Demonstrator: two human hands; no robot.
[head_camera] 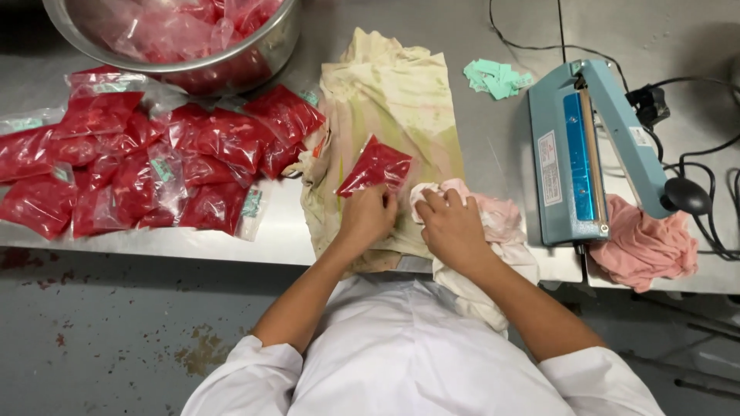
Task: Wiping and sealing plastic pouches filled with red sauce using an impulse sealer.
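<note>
Our hands at bench front edge: left hand (368, 218) pinches red-filled pouch (375, 167) on stained cloth (393, 100); right hand (451, 229) closed on pink rag (493, 216). Risk, we judge: pouch slips from wet fingers, leaks before reaching blue heat sealer (580, 154).

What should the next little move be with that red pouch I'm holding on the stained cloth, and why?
Probably wipe the open end of the red pouch with the pink rag. The left hand pins the pouch on the stained cloth, the right hand grips the rag beside it, and the blue heat sealer sits just to the right.
</note>
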